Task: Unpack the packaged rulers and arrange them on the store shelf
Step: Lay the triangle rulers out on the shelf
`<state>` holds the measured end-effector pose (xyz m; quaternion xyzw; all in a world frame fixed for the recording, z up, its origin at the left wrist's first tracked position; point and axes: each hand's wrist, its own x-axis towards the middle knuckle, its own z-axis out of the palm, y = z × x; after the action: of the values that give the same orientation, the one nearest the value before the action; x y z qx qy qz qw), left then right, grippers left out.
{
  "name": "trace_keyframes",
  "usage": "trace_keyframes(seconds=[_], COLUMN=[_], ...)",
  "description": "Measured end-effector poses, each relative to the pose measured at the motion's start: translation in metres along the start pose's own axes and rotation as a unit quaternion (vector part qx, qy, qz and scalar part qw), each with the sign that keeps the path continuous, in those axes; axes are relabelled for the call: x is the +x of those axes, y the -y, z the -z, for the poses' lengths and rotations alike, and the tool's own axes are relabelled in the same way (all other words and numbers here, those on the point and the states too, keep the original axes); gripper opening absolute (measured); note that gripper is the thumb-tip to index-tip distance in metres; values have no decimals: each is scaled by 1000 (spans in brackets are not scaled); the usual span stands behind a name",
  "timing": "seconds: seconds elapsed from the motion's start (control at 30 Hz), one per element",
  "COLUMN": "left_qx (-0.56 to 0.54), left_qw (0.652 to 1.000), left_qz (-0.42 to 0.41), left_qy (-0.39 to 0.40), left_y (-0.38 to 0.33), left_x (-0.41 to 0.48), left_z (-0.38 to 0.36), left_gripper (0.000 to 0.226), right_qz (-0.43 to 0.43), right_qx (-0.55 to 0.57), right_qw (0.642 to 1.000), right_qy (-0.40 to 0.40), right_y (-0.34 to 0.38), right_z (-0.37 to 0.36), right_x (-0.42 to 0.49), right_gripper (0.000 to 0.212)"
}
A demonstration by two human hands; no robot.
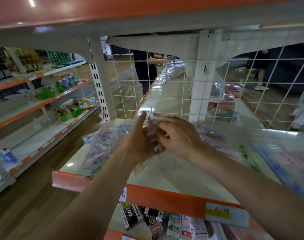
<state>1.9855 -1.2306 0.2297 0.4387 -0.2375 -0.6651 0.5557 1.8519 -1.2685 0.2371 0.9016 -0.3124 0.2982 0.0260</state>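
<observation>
Both hands meet over the white store shelf (pixel 165 172). My left hand (pixel 139 144) cups a clear plastic packet of pink-printed rulers (pixel 153 134) from below, thumb raised. My right hand (pixel 179 135) curls over the packet's right side, fingers pinching the plastic. A heap of clear ruler packets (pixel 102 144) lies on the shelf to the left of my hands. Flat blue and pink rulers (pixel 276 163) lie on the shelf to the right, with more pink and purple ones (pixel 215 135) behind my right wrist.
A white wire grid (pixel 165 87) backs the shelf, under an upper shelf (pixel 147 28). Boxed goods (pixel 165 224) fill the lower shelf behind an orange edge strip (pixel 165 196). Another shelving unit with green bottles (pixel 45 94) stands left across the wooden aisle. People stand beyond the grid.
</observation>
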Motion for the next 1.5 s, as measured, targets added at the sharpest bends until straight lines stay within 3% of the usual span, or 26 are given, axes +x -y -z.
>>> trace_keyframes(seconds=[0.13, 0.23, 0.33, 0.47, 0.6, 0.8, 0.93, 1.03, 1.13, 1.23, 1.3, 1.37, 1.5], left_qx=[36, 94, 106, 91, 80, 30, 29, 29, 10, 63, 58, 25, -6], left_qw=[999, 995, 993, 994, 993, 988, 988, 988, 996, 994, 990, 986, 981], left_qz=[7, -1, -19, -26, -18, -17, -26, -29, -38, -67, -80, -96, -90], left_qy=[-3, -21, -37, -57, -80, -153, -153, -150, -77, -67, -100, -135, -174], left_y=[-6, -13, -24, -34, -36, -34, -32, -33, -31, -26, -26, -27, -27], left_x=[0, 0, 2, 8, 13, 16, 18, 20, 18, 19, 21, 22, 21], left_z=[3, 8, 11, 17, 29, 53, 53, 52, 45, 34, 33, 41, 51], left_gripper=[32, 25, 16, 21, 17, 19, 17, 19, 38, 20, 11, 10, 12], right_qz=[-26, -34, -24, -11, -70, -122, -137, -155, -116, -85, -118, -149, -135], right_qx=[3, 8, 0, -6, 48, 34, 35, 88, 128, 146, 175, 132, 27], right_qw=[999, 995, 989, 990, 988, 974, 964, 968, 969, 965, 953, 943, 934], right_qy=[-39, 90, 147, 143, 130, 188, 225, 175, 175, 199, 219, 265, 330], right_y=[-16, -28, -30, -31, -41, -58, -55, -54, -44, -33, -39, -48, -47], right_z=[9, 17, 20, 15, 10, -5, -17, -8, 2, -2, -7, -13, -32], right_x=[15, 25, 31, 41, 49, 42, 37, 42, 52, 56, 54, 48, 42], right_gripper=[20, 36, 42, 46, 36, 35, 34, 33, 34, 41, 55, 58, 39])
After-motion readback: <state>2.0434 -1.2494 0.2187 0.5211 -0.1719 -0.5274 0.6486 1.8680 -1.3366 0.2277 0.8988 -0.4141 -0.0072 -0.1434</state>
